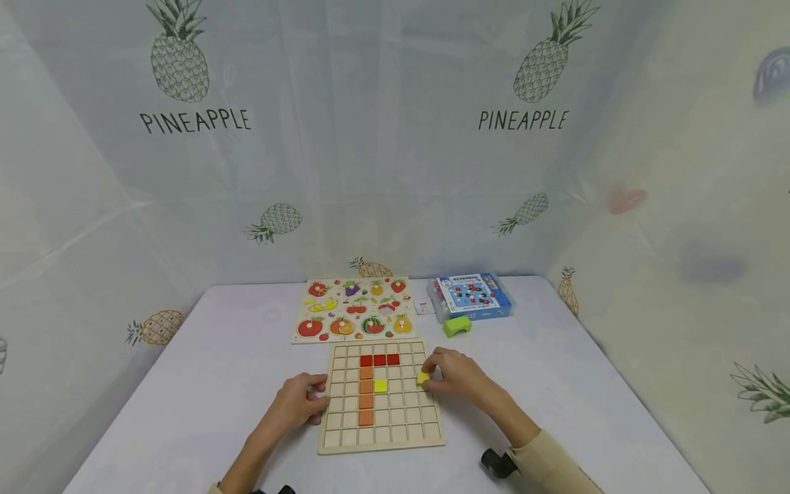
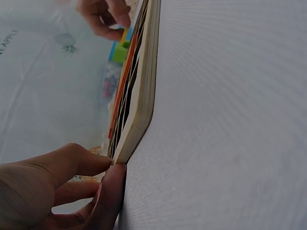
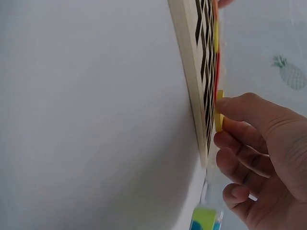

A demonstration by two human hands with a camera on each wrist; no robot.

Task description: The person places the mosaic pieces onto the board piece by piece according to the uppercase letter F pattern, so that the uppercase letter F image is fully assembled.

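Note:
A square wooden grid board lies in the middle of the table, with a row of red tiles, a column of orange tiles and one yellow tile in its cells. My left hand holds the board's left edge with its thumb and a finger. In the left wrist view, those fingertips meet the board's edge. Over the right side of the board, my right hand pinches a yellow square tile between thumb and fingers. The right wrist view shows this tile on edge, tilted against the grid.
Behind the grid board lies a fruit puzzle board with knobbed pieces. To its right stands a clear plastic box with a blue printed cover, and a green arch block sits in front of it.

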